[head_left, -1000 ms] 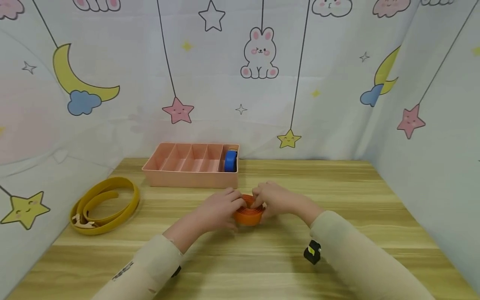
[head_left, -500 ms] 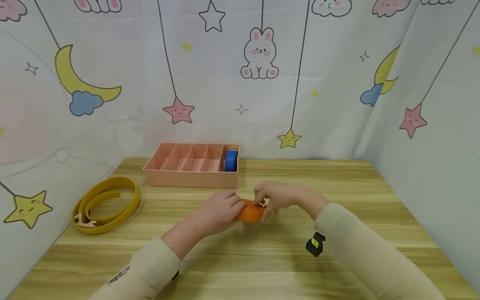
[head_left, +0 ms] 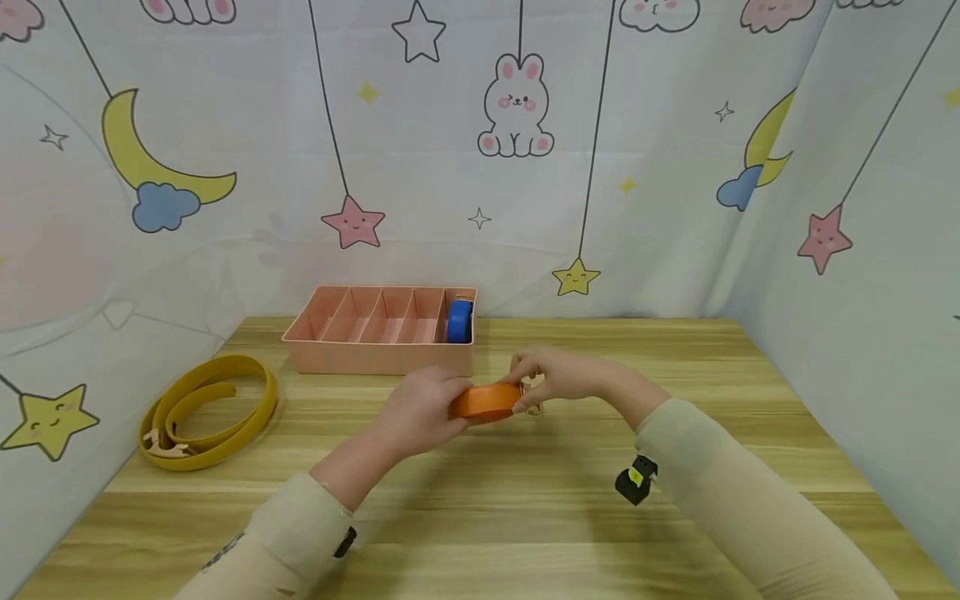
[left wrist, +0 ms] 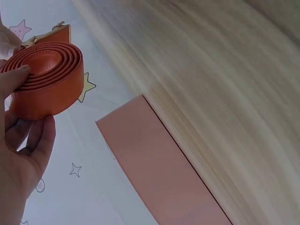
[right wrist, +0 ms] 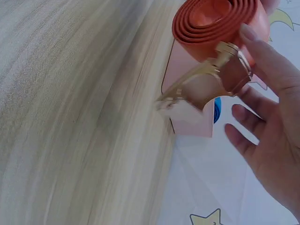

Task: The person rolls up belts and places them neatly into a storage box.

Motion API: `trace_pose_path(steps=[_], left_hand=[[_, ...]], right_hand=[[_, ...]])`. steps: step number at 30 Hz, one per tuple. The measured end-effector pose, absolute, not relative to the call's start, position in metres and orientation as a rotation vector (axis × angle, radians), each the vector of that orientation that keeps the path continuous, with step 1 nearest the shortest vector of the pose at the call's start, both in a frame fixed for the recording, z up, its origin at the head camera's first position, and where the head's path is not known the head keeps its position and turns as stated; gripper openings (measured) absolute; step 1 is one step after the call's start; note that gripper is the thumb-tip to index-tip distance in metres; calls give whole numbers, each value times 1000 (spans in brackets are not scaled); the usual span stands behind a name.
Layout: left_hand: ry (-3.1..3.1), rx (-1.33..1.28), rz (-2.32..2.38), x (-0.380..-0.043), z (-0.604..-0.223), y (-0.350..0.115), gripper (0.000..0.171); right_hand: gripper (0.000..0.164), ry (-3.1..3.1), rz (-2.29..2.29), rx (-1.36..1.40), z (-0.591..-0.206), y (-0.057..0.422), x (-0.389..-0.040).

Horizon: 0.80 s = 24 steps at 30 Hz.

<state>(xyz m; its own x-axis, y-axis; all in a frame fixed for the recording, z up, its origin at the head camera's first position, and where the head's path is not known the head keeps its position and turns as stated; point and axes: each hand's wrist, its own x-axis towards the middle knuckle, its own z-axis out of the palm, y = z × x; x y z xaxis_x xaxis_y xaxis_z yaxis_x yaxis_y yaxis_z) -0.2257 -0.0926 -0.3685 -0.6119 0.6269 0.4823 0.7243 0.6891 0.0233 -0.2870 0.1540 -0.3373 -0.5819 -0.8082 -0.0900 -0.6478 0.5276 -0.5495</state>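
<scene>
A rolled orange belt [head_left: 486,402] is held up off the table between both hands, its coil layers plain in the left wrist view. My left hand [head_left: 423,410] grips the coil's left side, with the thumb on the rolled edge and fingers beneath. At the other side, my right hand [head_left: 566,377] pinches the belt near its gold buckle [right wrist: 201,86], which hangs out from the roll. Behind them stands a pink divided box [head_left: 382,358], and a rolled blue belt [head_left: 460,322] sits in its rightmost compartment.
A loosely coiled yellow belt [head_left: 210,454] with a gold buckle lies at the left of the wooden table [head_left: 480,517]. A patterned white curtain [head_left: 420,167] hangs behind the table and along its sides.
Both hands have lifted the orange roll off the table and tilted it. The right hand has moved from the coil's top to its buckle end. The yellow belt and box stay put.
</scene>
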Motion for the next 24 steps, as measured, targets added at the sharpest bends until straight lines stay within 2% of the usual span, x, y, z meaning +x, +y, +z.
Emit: trace_pose_path(steps=[7, 11, 15, 22, 24], left_hand=[[-2647, -623, -656, -232, -360, -102, 32], [-2635, -444, -785, -235, -359, -113, 34], [-2574, -251, -907, -240, -359, -124, 33], [-2527, -10, -1042, -259, -360, -129, 49], [-2524, 54, -1054, -264, -359, -128, 47]], right_hand=[[47, 2640, -1009, -1103, -341, 144, -288], [44, 2805, -1093, -1021, -349, 130, -290], [43, 2975, -960, -949, -363, 109, -298], [59, 3049, -527, -920, -386, 76, -309], [60, 3067, -390, -947, -391, 70, -310]])
